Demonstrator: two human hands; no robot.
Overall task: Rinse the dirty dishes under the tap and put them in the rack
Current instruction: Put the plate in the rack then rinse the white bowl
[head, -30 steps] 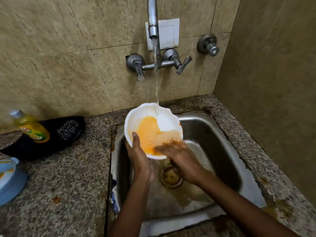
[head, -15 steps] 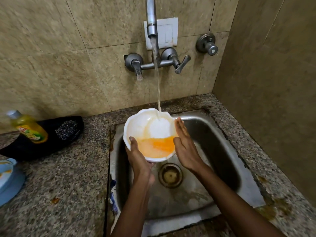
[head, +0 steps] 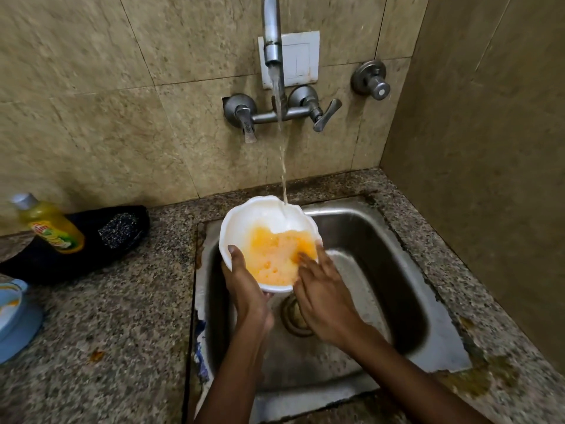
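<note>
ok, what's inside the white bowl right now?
The white bowl holds cloudy orange water, with the tap stream landing near its far rim. The right hand dips its fingertips in. The bowl's bottom is hidden under the liquid.

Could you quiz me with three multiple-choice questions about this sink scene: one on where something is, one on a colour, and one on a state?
1. Where is the yellow soap bottle?
A. inside the sink
B. on the counter left of the sink
C. on the wall

2. What colour is the liquid in the white bowl?
A. orange
B. green
C. clear

3. What state is the tap in?
A. off
B. dripping only
C. running

Answers:
1 B, the bottle leans on a black tray on the granite counter, left of the sink.
2 A, orange water fills the bowl, which the left hand holds while the right hand reaches its fingers in.
3 C, a steady stream falls from the spout into the bowl.
</note>
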